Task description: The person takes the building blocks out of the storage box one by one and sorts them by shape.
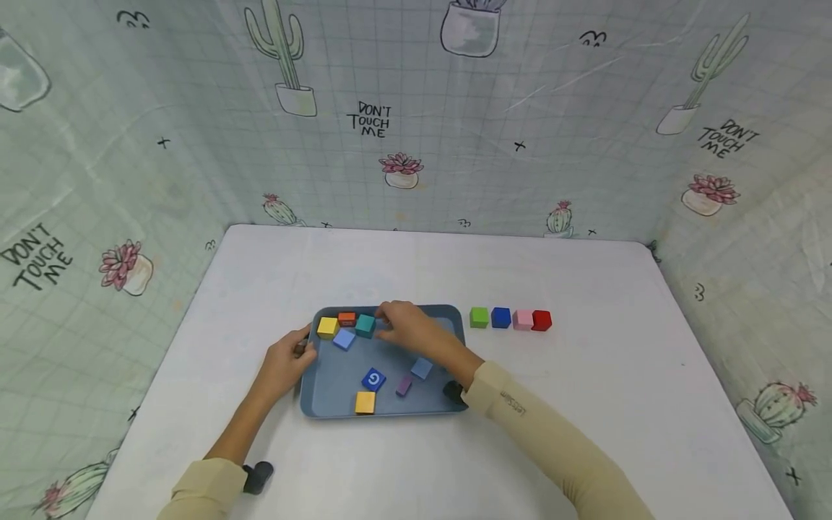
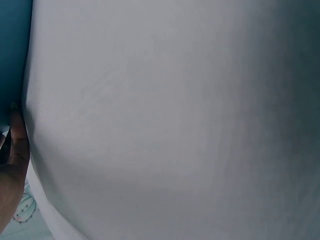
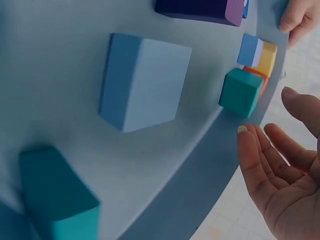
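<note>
- Head view: the left hand [image 1: 286,361] grips the left edge of the blue tray [image 1: 331,375], which lies on the white table [image 1: 552,426] to that hand's right.
- Head view: the right hand [image 1: 412,328] hovers over the tray's far side, fingers loosely bent and grasping nothing. Just left of its fingertips sits a teal block [image 1: 365,327].
- Head view: farther left of that hand lie an orange-red block [image 1: 347,319], a yellow block [image 1: 328,328] and a light-blue block [image 1: 344,339], grouped with the teal one.
- Head view: nearer the person than the right hand are a blue-grey block [image 1: 422,368], a purple block [image 1: 404,385], a lettered block [image 1: 373,379] and an amber block [image 1: 365,402].
- Head view: right of that hand, outside the tray, a green cube [image 1: 479,318], blue cube [image 1: 501,318], pink cube [image 1: 523,320] and red cube [image 1: 542,321] form a row.
- Left wrist view: the left hand's fingers meet the tray's edge.
- Right wrist view: the right hand's thumb stands apart from its fingers; a small gap separates the fingertips from the teal block.
</note>
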Available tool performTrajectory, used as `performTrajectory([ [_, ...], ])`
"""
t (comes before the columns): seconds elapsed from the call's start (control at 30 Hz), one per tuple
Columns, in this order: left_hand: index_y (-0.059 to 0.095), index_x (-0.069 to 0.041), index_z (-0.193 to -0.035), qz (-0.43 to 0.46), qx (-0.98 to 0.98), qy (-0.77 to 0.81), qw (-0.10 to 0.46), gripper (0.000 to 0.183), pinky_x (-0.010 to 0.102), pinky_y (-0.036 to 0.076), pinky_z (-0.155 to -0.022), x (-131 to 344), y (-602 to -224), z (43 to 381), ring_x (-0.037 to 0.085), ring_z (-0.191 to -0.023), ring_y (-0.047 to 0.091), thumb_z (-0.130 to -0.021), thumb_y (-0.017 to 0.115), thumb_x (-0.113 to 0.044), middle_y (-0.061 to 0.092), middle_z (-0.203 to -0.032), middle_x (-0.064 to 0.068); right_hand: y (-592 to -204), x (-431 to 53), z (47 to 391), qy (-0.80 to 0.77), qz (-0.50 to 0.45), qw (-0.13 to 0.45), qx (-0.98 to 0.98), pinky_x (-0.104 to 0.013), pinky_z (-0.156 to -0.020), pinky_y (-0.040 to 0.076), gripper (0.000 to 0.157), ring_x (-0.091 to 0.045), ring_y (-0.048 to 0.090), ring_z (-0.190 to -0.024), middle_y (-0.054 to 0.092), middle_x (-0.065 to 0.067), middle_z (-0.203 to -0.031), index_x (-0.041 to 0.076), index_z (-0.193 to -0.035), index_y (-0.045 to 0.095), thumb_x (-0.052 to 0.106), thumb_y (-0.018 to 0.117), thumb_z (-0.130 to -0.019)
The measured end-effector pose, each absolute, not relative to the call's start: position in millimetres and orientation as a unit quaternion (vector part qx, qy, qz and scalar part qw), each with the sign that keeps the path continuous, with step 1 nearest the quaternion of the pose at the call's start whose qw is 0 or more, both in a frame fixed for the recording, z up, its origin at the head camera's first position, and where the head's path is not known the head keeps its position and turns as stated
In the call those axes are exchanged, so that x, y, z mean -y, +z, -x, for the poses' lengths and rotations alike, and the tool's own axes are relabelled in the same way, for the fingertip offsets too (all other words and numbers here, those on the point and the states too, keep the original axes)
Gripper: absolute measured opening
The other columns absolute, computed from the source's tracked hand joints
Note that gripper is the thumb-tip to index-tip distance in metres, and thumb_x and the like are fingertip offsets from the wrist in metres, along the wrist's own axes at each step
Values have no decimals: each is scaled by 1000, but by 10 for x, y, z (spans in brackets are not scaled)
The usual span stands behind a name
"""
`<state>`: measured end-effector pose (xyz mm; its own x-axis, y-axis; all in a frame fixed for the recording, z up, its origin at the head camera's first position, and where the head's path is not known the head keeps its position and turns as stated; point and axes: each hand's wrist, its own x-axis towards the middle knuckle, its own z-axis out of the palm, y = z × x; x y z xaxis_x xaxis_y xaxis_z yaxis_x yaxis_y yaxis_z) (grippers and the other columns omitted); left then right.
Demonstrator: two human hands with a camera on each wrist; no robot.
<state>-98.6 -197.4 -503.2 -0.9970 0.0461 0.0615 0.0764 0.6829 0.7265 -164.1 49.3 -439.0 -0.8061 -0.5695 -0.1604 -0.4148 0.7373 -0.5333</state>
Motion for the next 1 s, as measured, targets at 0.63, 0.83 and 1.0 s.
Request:
performTrajectory([
  [0.63, 47, 6, -134, 21, 917, -398, 11, 48, 36, 49, -69, 1977, -5028, 1003, 23, -82, 55, -88, 55, -7, 62, -102, 16, -4561, -257, 1662, -165, 247, 164, -941, -20, -66, 47, 34, -9, 51, -75, 57, 0, -88, 6, -110, 58, 30, 66, -88],
  [0.83, 49, 6, -133, 28, 917, -397, 18, 47, 32, 47, -64, 1976, -5033, 994, 21, -78, 53, -87, 55, -6, 62, -96, 13, -4615, -272, 1637, -163, 260, 139, -942, -19, -59, 44, 31, -10, 51, -70, 55, 1, -82, 5, -106, 59, 29, 65, -89],
  [1.0, 49, 7, -132, 30, 917, -397, 24, 47, 29, 46, -62, 1986, -5039, 994, 20, -76, 51, -87, 55, -6, 61, -94, 12, -4623, -274, 1649, -162, 267, 133, -941, -19, -60, 44, 31, -10, 50, -72, 56, -1, -85, 3, -109, 58, 27, 65, -89],
])
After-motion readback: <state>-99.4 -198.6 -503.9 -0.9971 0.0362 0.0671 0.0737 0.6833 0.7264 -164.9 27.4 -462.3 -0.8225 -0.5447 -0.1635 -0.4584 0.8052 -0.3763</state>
